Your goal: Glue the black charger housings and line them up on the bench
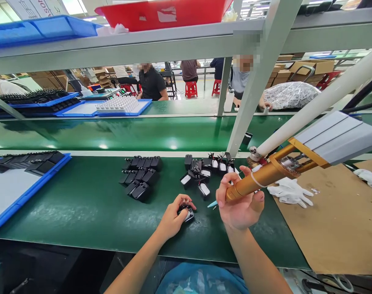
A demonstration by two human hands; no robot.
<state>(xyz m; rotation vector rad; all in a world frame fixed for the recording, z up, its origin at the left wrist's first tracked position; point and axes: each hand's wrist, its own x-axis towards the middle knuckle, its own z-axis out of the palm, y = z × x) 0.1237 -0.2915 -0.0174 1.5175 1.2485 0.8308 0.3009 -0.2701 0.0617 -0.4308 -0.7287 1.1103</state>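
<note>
My left hand (177,215) is closed round a black plug adapter (189,215) low over the green bench, two metal pins pointing up. My right hand (239,204), palm turned up, has its fingers curved about the gold-coloured barrel of a handheld power tool (250,183). Beside that hand sticks out a light blue pointed piece (213,204); I cannot tell whether it is gripped. Beyond the hands lies a loose group of black adapter housings (203,188) with white parts and wires. Left of them, black adapters (140,179) stand in rows.
A blue-rimmed tray (56,170) with black adapters is at the left. White gloves (291,192) lie on cardboard (333,228) at the right. A slanted metal post (250,94) rises behind the tool. Overhead, a shelf (173,43) carries a red bin (167,16). People sit across the line.
</note>
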